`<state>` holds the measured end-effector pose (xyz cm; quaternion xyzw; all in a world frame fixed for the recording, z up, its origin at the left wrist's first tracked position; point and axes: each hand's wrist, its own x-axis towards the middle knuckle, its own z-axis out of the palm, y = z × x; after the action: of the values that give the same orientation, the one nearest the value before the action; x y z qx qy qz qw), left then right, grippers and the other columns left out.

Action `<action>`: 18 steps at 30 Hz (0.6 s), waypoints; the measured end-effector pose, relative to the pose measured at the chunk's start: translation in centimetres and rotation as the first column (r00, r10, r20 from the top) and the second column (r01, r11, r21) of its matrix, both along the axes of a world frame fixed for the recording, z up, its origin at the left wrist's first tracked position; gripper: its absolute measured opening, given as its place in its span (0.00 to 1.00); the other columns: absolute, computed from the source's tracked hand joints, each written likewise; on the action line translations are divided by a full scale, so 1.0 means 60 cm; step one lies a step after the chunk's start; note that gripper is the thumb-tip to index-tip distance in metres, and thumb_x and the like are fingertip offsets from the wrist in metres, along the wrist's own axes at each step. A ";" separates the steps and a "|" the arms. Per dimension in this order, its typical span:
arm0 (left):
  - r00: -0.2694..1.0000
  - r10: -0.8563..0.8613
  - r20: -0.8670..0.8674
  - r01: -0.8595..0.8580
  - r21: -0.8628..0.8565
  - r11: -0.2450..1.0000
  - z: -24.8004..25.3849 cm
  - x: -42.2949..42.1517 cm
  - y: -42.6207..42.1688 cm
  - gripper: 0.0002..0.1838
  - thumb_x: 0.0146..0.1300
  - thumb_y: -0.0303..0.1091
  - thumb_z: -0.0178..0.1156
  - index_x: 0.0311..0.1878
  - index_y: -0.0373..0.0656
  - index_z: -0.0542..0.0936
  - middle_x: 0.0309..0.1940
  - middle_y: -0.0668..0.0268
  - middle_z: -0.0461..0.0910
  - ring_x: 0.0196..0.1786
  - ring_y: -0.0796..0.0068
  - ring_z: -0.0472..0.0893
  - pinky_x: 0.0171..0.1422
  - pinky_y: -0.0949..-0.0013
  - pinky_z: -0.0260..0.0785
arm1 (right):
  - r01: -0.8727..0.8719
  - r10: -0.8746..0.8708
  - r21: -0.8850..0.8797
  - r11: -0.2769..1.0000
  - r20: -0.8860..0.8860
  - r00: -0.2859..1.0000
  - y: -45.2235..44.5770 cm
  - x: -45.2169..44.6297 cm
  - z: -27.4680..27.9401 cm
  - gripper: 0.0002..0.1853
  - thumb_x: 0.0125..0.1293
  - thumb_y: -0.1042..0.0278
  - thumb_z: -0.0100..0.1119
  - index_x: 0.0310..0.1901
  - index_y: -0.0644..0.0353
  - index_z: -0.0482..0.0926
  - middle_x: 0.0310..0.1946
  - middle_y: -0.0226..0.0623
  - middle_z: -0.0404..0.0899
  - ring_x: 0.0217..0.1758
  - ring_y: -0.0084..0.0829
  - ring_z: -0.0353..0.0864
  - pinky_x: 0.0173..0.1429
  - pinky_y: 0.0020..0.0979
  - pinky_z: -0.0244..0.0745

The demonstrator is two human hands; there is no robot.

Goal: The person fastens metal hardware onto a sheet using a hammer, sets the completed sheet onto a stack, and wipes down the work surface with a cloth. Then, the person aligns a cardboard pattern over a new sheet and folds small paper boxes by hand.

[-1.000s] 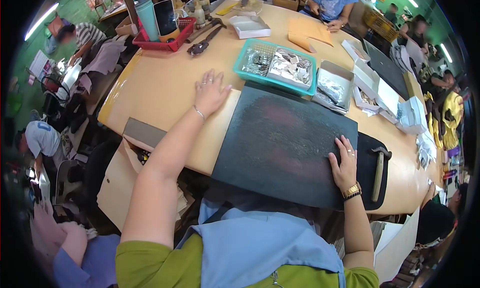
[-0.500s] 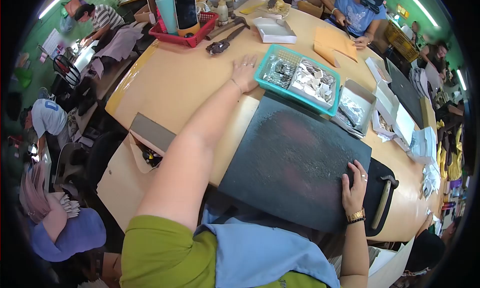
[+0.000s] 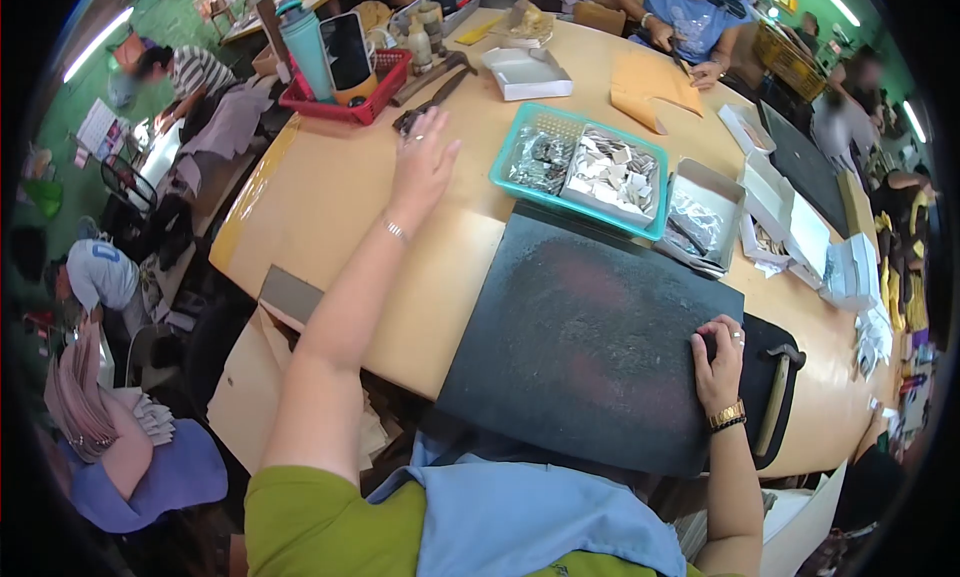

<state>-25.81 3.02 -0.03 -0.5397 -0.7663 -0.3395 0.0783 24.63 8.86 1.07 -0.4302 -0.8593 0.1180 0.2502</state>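
In the head view, the black board (image 3: 590, 327) lies toward four o'clock. The right hand (image 3: 718, 362) rests at its three-o'clock edge, fingers curled, grip unclear. Toward the board's eleven o'clock, the left hand (image 3: 425, 162), empty and unclenched, is near a dark tool (image 3: 440, 95).

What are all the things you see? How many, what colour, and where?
Wide smooth table: one, tan, centre
Flat rectangular board: one, black, table's near edge
Rectangular plastic basket: one, teal, beyond the board
Open shallow boxes: several, mostly white, near teal basket
Low plastic basket: one, red, table's far left
Tall bottle: one, turquoise, inside red basket
Long tools: two, dark, beside red basket
Wooden-handled hammer: one, tan handle, right of board
Other people: several, mixed clothing, around the room
Other things: uncountable, mixed colours, throughout
Left hand: one, silvery bracelet, over table's left
Right hand: one, golden watch, board's right edge
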 end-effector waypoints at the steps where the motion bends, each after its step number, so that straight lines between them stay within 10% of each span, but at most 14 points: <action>1: 0.992 -0.048 0.120 0.031 0.139 0.990 0.011 0.016 -0.016 0.28 0.73 0.43 0.46 0.72 0.41 0.61 0.74 0.55 0.58 0.77 0.61 0.55 0.77 0.51 0.46 | -0.019 0.019 0.000 1.000 0.002 1.000 0.000 -0.003 0.000 0.08 0.60 0.68 0.63 0.38 0.61 0.77 0.46 0.44 0.75 0.55 0.46 0.72 0.59 0.42 0.66; 7: 0.572 -0.413 0.708 0.045 0.476 0.878 0.053 0.257 -0.060 0.30 0.77 0.45 0.36 0.76 0.40 0.50 0.77 0.58 0.47 0.79 0.65 0.47 0.80 0.60 0.37 | -0.189 0.163 -0.083 0.978 -0.253 0.954 -0.078 -0.085 0.046 0.18 0.60 0.71 0.62 0.53 0.57 0.77 0.58 0.46 0.74 0.63 0.48 0.70 0.67 0.43 0.64; 10: 0.278 -0.480 0.832 0.105 0.471 0.876 0.075 0.403 -0.080 0.30 0.78 0.45 0.32 0.77 0.42 0.46 0.78 0.59 0.42 0.80 0.66 0.42 0.81 0.59 0.31 | -0.594 0.311 -0.270 0.757 -0.651 0.693 -0.165 -0.178 0.059 0.33 0.69 0.62 0.54 0.73 0.58 0.56 0.74 0.50 0.51 0.80 0.45 0.43 0.79 0.43 0.41; 12: 0.045 -0.643 0.764 0.237 0.617 0.750 0.042 0.501 -0.110 0.31 0.78 0.46 0.31 0.77 0.40 0.43 0.79 0.59 0.39 0.80 0.64 0.39 0.81 0.60 0.27 | -0.521 0.215 -0.159 0.839 -0.782 0.585 -0.158 -0.227 0.059 0.33 0.75 0.54 0.43 0.74 0.63 0.50 0.76 0.48 0.45 0.81 0.41 0.38 0.80 0.39 0.34; 14: 0.306 -0.725 0.618 0.442 0.582 0.683 0.101 0.535 -0.108 0.34 0.76 0.47 0.33 0.76 0.34 0.43 0.78 0.56 0.39 0.80 0.61 0.38 0.80 0.61 0.27 | -0.579 -0.067 -0.265 0.771 -0.938 0.340 -0.098 -0.214 0.097 0.33 0.77 0.51 0.34 0.74 0.66 0.48 0.77 0.45 0.42 0.81 0.37 0.36 0.80 0.34 0.32; 18: 0.367 -0.674 0.641 0.268 0.621 0.736 0.102 0.477 -0.043 0.32 0.76 0.46 0.35 0.74 0.32 0.52 0.77 0.54 0.47 0.79 0.61 0.46 0.81 0.60 0.37 | -0.585 0.158 -0.247 0.772 -0.818 0.553 -0.191 -0.202 0.110 0.35 0.77 0.48 0.27 0.75 0.64 0.40 0.78 0.41 0.38 0.81 0.33 0.34 0.80 0.32 0.29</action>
<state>2.83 0.41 6.12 -0.4780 -0.4188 -0.7155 -0.2902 12.52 -2.61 7.67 -0.1883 -0.6847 0.5541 0.4344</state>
